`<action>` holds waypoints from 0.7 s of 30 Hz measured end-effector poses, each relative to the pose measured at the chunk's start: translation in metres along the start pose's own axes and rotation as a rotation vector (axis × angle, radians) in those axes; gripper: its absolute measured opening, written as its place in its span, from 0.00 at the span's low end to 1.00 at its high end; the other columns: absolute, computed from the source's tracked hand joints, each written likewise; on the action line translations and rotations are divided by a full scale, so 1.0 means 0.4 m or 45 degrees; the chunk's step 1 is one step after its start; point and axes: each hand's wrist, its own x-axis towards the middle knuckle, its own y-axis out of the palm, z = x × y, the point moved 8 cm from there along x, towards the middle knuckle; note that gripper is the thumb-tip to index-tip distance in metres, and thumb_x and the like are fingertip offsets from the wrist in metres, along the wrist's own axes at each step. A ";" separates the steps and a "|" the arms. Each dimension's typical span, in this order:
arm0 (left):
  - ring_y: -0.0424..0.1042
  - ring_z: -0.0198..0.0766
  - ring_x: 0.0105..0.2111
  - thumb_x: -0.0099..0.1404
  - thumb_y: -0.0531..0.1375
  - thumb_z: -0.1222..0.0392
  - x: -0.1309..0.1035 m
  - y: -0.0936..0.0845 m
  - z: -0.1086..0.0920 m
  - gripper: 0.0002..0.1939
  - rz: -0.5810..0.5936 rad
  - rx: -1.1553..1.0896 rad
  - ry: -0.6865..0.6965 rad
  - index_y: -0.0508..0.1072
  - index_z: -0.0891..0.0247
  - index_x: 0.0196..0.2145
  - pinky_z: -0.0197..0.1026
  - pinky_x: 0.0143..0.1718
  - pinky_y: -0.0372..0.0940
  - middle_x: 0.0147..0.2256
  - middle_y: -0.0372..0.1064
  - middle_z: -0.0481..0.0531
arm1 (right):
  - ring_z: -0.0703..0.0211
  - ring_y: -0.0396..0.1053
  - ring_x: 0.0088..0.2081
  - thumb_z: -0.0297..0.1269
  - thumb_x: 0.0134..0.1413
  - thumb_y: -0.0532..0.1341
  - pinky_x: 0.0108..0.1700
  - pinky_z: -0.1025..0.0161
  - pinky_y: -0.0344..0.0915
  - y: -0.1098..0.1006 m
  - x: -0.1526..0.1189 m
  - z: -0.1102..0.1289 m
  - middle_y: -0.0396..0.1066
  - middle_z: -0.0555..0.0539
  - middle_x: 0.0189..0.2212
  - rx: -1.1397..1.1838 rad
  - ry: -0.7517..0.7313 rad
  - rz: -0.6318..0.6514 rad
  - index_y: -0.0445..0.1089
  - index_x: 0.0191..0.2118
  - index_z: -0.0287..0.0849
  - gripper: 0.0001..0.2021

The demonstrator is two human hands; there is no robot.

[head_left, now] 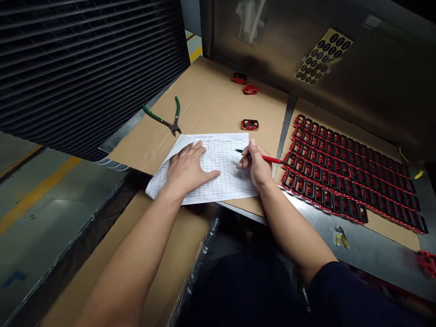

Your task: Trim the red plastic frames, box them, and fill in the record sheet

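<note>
A printed form with a grid of rows and columns (225, 181) lies on a sheet of cardboard (218, 100). My left hand (188, 169) rests flat on the form's left half, fingers stretched out and thumb pointing right. Between the thumb and fingers of my right hand (257, 164) is a red pen (271, 159) with a black tip. The tip points left over the upper right of the grid; whether it touches the paper I cannot tell. Green-handled cutting pliers (170, 119) lie spread beyond my left hand. A red and black part (250, 124) sits just past the form's top edge.
Two more red and black parts (250, 89) lie near the metal back panel (272, 54), which bears a sheet of oval stickers (323, 56). Rows of similar parts (337, 177) cover the right side. A small yellow-handled tool (341, 237) is near the front edge. Black slatted shelving (88, 68) stands left.
</note>
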 end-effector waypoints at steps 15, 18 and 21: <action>0.51 0.65 0.68 0.55 0.62 0.33 -0.021 -0.013 0.038 0.44 -0.110 0.021 -0.129 0.63 0.59 0.62 0.65 0.65 0.51 0.71 0.49 0.56 | 0.63 0.65 0.26 0.39 0.47 0.63 0.29 0.65 0.62 -0.021 -0.004 -0.001 0.70 0.52 0.24 -0.578 -0.032 -0.066 0.69 0.25 0.42 0.06; 0.52 0.66 0.67 0.56 0.63 0.37 -0.023 -0.015 0.039 0.40 -0.111 -0.013 -0.125 0.65 0.59 0.61 0.65 0.65 0.51 0.71 0.49 0.55 | 0.62 0.66 0.27 0.38 0.47 0.61 0.31 0.64 0.63 -0.017 -0.011 0.009 0.70 0.52 0.24 -0.630 -0.110 -0.094 0.71 0.26 0.43 0.05; 0.52 0.67 0.67 0.55 0.63 0.38 -0.024 -0.016 0.040 0.41 -0.121 -0.030 -0.145 0.64 0.59 0.61 0.65 0.65 0.50 0.71 0.49 0.55 | 0.61 0.66 0.27 0.39 0.47 0.62 0.31 0.63 0.63 -0.015 -0.015 0.007 0.71 0.51 0.25 -0.682 -0.100 -0.105 0.72 0.26 0.43 0.06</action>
